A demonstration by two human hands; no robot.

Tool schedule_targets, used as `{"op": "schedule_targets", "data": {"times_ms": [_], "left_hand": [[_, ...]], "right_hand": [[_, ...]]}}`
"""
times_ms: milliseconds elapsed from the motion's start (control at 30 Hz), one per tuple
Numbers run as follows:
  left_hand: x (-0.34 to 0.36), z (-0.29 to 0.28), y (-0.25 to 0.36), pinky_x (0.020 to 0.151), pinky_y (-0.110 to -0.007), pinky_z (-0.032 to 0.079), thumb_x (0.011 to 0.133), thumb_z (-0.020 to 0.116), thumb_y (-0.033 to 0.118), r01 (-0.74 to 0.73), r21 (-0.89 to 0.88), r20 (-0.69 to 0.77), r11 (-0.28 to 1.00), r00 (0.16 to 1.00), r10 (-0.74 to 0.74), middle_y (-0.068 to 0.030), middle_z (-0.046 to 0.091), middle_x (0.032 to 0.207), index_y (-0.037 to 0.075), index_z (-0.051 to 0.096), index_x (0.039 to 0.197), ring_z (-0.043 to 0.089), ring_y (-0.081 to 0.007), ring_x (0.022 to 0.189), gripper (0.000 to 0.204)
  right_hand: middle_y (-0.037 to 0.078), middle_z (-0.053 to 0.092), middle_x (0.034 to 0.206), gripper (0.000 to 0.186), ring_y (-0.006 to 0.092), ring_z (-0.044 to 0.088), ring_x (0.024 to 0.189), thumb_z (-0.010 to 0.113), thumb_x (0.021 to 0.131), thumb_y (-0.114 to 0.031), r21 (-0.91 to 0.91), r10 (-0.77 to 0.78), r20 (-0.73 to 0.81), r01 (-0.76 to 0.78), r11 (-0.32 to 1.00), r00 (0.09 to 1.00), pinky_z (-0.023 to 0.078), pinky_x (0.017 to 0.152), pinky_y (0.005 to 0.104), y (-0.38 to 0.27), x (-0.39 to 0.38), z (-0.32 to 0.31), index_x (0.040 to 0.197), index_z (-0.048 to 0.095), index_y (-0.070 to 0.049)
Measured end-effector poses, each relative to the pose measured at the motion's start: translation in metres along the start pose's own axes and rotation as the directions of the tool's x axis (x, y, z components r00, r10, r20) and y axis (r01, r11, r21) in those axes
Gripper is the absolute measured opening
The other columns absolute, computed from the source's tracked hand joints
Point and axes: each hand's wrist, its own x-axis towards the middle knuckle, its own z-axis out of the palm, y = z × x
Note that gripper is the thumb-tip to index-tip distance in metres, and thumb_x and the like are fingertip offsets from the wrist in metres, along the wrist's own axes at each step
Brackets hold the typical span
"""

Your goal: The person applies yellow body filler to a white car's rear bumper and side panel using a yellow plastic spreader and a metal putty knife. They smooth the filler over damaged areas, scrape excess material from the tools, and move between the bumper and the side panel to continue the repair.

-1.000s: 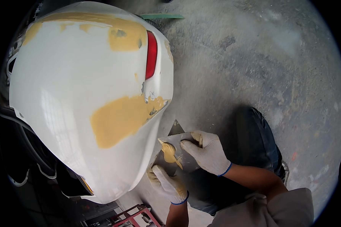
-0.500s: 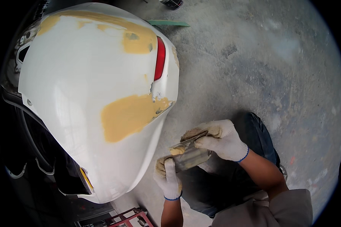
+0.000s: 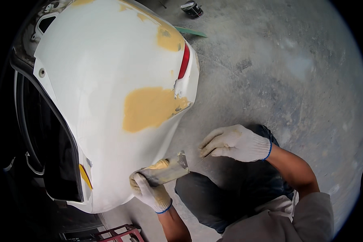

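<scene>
- Head view: a flat metal spreader (image 3: pixel 167 171) is held in the left hand (image 3: pixel 149 189), with the gloved fingers wrapped tight around its lower end. It is kept tilted, low beside the white car panel (image 3: pixel 97 80), likely so the soft tan filler on it does not slide off (a little yellow lump is seen at its top edge).
- The right hand (image 3: pixel 234 143) is held just beside the spreader, not touching it. Its fingers are curled in loosely. A thin dark thing seems to stick out from the fingertips; whether it is gripped cannot be told.
- A big tan filler patch (image 3: pixel 149 108) is seen on the panel, just left of the red light strip (image 3: pixel 184 61). It sits over a rough spot, probably to fill a dent. Another patch (image 3: pixel 169 38) is seen higher up.
- A small can (image 3: pixel 191 9) is left well apart on the grey floor (image 3: pixel 278 72), cut off by the top edge.
- The lower part of the panel is lost in dark shadow, and a red frame (image 3: pixel 117 234) is cut off at the bottom.
</scene>
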Motion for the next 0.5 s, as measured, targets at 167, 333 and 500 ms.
{"op": "schedule_targets", "data": {"times_ms": [167,333,500], "left_hand": [[-0.009,-0.023,-0.011,0.071,-0.030,0.051,0.102,0.056,0.028,0.098,-0.175,-0.019,0.980,0.994,-0.103,-0.0105,0.061,0.091,-0.001,0.054,0.095,0.059,-0.0163,0.077,0.030],[-0.038,-0.042,-0.024,0.067,-0.041,0.061,0.099,0.062,0.026,0.477,-0.477,0.376,0.738,0.870,-0.318,-0.0206,0.060,0.113,-0.003,0.055,0.099,0.069,-0.0294,0.080,0.030],[-0.065,-0.081,-0.036,0.071,-0.039,0.062,0.095,0.067,0.028,0.587,-0.461,0.513,0.666,0.788,-0.340,-0.0234,0.061,0.116,-0.006,0.057,0.101,0.071,-0.0287,0.086,0.035]], "right_hand": [[0.009,0.071,0.103,0.028,0.0140,0.064,0.087,0.064,0.094,-0.016,0.297,0.377,-0.036,-0.350,0.888,0.925,0.050,0.081,0.0274,0.000,-0.025,0.030,0.117,0.069,-0.002],[0.011,0.068,0.096,0.027,0.0103,0.059,0.083,0.062,0.096,-0.018,0.626,0.485,-0.333,-0.195,0.755,0.808,0.049,0.076,0.0275,-0.010,-0.012,0.077,0.116,0.068,0.000],[0.015,0.068,0.099,0.027,0.0312,0.065,0.089,0.063,0.092,-0.022,0.245,0.192,-0.166,-0.149,0.958,0.967,0.051,0.078,0.0358,-0.065,0.043,0.114,0.111,0.070,-0.004]]}}
